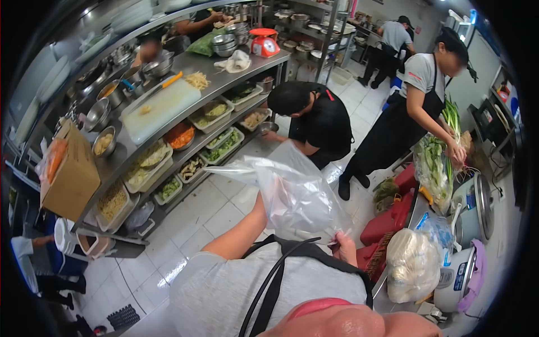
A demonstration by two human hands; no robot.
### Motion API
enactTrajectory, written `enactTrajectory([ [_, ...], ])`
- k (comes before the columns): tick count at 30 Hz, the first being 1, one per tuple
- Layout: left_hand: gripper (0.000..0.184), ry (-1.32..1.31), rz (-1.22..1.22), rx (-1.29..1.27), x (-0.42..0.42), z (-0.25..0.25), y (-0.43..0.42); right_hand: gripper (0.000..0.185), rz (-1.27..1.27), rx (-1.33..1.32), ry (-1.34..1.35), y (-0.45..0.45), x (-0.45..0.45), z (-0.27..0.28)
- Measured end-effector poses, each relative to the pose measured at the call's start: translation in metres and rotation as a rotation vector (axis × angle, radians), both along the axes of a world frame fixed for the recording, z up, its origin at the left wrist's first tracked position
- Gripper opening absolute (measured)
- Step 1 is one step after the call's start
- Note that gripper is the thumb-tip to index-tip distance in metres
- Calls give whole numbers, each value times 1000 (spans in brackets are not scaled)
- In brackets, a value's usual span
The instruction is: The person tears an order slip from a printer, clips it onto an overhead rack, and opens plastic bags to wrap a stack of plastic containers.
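A large clear plastic bag [297, 194] is held up in front of my chest. My right hand [345, 248] pinches its lower edge, close to my apron. My left hand [276, 188] shows only as a blurred shape through the plastic, with the forearm reaching up to the bag. Its fingers cannot be made out, nor whether it is inside the bag or behind it. One corner of the bag sticks out to the left.
A steel counter [216, 73] with a cutting board [160, 109] stands left, vegetable tubs [224, 147] beneath. A person in black [314, 121] crouches ahead. Another person [415, 106] handles green onions [451, 121] at right. Beside me sits a stuffed plastic bag [412, 264].
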State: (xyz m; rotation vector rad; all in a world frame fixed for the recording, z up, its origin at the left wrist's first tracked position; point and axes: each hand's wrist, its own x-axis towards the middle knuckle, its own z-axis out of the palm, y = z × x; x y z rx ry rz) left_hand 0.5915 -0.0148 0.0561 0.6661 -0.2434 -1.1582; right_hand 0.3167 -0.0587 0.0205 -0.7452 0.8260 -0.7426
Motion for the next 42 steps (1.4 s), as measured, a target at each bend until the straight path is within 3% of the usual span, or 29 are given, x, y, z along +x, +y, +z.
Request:
enactTrajectory([
  [7,22,-176,228,89,29,-9,28,12,23,-76,47,-13,21,9],
  [8,22,-103,226,56,33,-4,29,12,21,-93,49,-14,24,7],
  [13,29,261,24,-79,64,-2,27,14,15,-169,81,-13,36,10],
  [17,33,290,-87,-90,96,-23,14,15,-61,-96,110,-15,43,-4],
  [20,34,264,-170,-81,109,-24,-1,16,-135,-72,-24,-9,57,-2],
  [30,37,-12,-335,-3,138,-16,-23,21,-147,-38,84,12,74,-29],
  [34,36,-33,-135,110,124,16,-28,26,61,-163,487,11,73,-17],
  [35,36,-24,-61,149,116,28,-25,29,144,-187,570,7,71,-18],
  [36,32,-185,-51,238,111,38,-21,32,236,-212,652,3,68,-21],
  [38,24,-522,-28,407,108,51,-13,53,152,-545,607,-9,66,-43],
  [41,19,-549,-122,291,86,33,-16,73,148,-552,517,-23,86,19],
  [42,19,-710,-154,161,77,38,-12,75,142,-621,464,-26,94,33],
])
